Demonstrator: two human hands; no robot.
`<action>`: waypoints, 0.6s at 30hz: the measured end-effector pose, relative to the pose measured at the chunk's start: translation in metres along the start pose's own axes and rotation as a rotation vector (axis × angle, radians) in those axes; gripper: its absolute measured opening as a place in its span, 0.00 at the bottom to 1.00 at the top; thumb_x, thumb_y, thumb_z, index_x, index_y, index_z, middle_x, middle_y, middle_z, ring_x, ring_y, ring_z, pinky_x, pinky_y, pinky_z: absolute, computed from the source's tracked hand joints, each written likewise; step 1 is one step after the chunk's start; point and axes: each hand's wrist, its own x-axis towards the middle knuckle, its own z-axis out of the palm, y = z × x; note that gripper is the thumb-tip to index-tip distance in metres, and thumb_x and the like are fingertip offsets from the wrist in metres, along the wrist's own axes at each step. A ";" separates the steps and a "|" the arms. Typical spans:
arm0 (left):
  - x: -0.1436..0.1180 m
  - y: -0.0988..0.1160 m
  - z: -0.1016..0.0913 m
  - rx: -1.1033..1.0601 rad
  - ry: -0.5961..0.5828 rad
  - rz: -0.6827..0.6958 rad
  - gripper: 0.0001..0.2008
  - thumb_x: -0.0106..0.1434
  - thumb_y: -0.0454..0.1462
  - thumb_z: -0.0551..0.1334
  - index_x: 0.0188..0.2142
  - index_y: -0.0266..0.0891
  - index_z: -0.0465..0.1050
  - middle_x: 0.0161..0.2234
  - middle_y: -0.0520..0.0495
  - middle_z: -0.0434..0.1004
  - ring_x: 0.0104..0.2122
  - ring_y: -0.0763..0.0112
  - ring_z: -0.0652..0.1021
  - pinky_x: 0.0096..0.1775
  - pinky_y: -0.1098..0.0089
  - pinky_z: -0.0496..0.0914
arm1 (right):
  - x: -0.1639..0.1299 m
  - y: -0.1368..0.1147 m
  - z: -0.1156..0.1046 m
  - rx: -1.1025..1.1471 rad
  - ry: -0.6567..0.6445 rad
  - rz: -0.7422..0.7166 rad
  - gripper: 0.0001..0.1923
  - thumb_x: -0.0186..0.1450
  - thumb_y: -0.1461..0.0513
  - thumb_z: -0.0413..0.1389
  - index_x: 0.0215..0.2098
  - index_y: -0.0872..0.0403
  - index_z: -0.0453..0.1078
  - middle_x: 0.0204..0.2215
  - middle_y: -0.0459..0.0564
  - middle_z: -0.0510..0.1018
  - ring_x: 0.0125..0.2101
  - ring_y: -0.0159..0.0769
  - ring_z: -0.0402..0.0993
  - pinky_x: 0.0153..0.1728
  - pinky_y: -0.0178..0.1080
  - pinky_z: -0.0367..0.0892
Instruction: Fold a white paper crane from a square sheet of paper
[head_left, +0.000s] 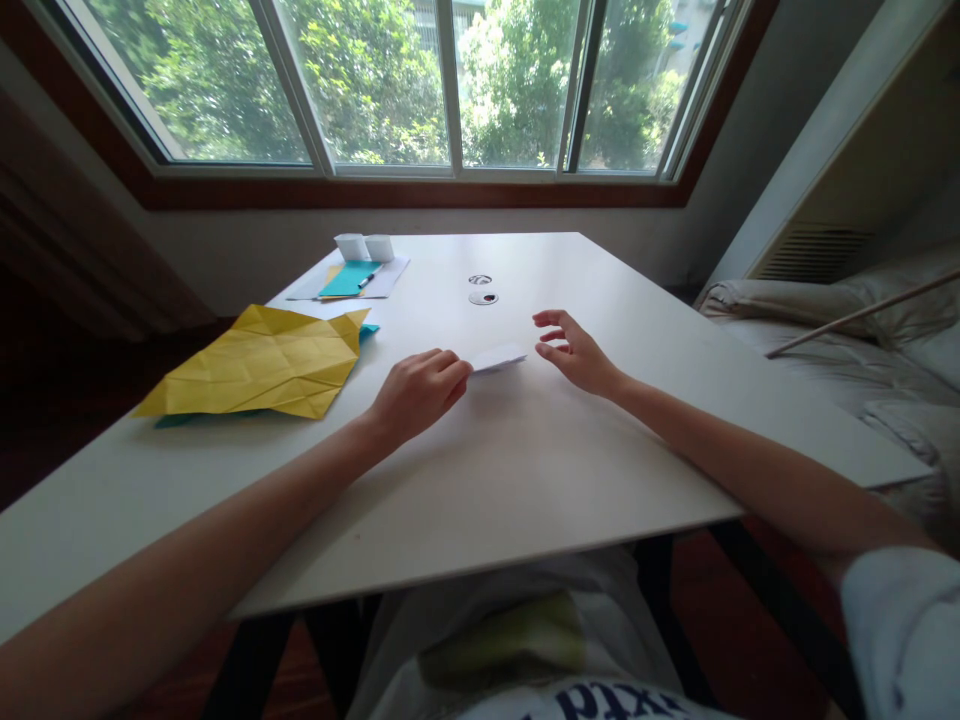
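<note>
Two hands meet at the middle of the frame over the table (525, 480): the left hand (416, 393) pinches a small white paper (499, 358) by its left end, while the right hand (574, 352) hovers just right of it, fingers spread, apparently not touching. A yellow sheet (262, 362) lies at left.

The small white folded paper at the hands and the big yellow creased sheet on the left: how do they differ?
The small white folded paper is tiny and plain; the big yellow creased sheet is far larger and crumpled with fold lines. The white one is pinched by the left hand, with the open right hand beside it; the yellow one lies untouched. Both rest on the white table.
</note>
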 end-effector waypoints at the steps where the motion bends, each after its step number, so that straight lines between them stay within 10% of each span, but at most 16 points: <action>1: 0.000 0.002 0.000 0.018 -0.025 0.024 0.11 0.64 0.34 0.51 0.33 0.38 0.73 0.31 0.46 0.75 0.32 0.67 0.73 0.33 0.68 0.67 | 0.000 0.000 0.000 -0.020 -0.010 -0.013 0.18 0.60 0.61 0.52 0.48 0.53 0.60 0.49 0.55 0.68 0.41 0.37 0.70 0.37 0.42 0.69; 12: -0.003 0.007 0.009 -0.247 -0.293 0.077 0.16 0.64 0.45 0.53 0.47 0.44 0.70 0.56 0.39 0.63 0.55 0.54 0.64 0.52 0.51 0.59 | -0.007 -0.010 -0.001 -0.384 -0.368 -0.420 0.11 0.65 0.58 0.49 0.39 0.53 0.71 0.40 0.52 0.76 0.43 0.39 0.69 0.46 0.44 0.62; 18: -0.001 0.011 0.001 -0.267 -0.379 0.062 0.19 0.64 0.47 0.52 0.53 0.49 0.66 0.55 0.38 0.64 0.50 0.53 0.70 0.49 0.49 0.60 | -0.006 -0.008 -0.005 -0.521 -0.494 -0.466 0.13 0.64 0.56 0.50 0.42 0.53 0.71 0.41 0.53 0.76 0.42 0.40 0.71 0.46 0.45 0.61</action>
